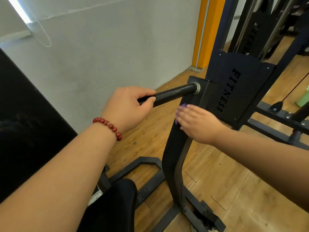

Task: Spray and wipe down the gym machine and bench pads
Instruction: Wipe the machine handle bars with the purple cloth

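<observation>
My left hand [128,108], with a red bead bracelet on the wrist, grips a black horizontal bar [175,94] that sticks out of the gym machine's dark upright post [177,158]. My right hand [197,123] lies flat with straight fingers against the post just below the bar and presses a purple cloth [182,107] to it. Only an edge of the cloth shows past my fingertips. A black panel [237,87] lettered FITNESS is fixed behind the post.
A grey wall [108,47] runs on the left, with an orange pillar [207,30] at its far end. A black pad [25,128] stands at the left edge. The machine's base frame [150,181] lies on the wooden floor [234,190]. A green bottle [303,99] stands far right.
</observation>
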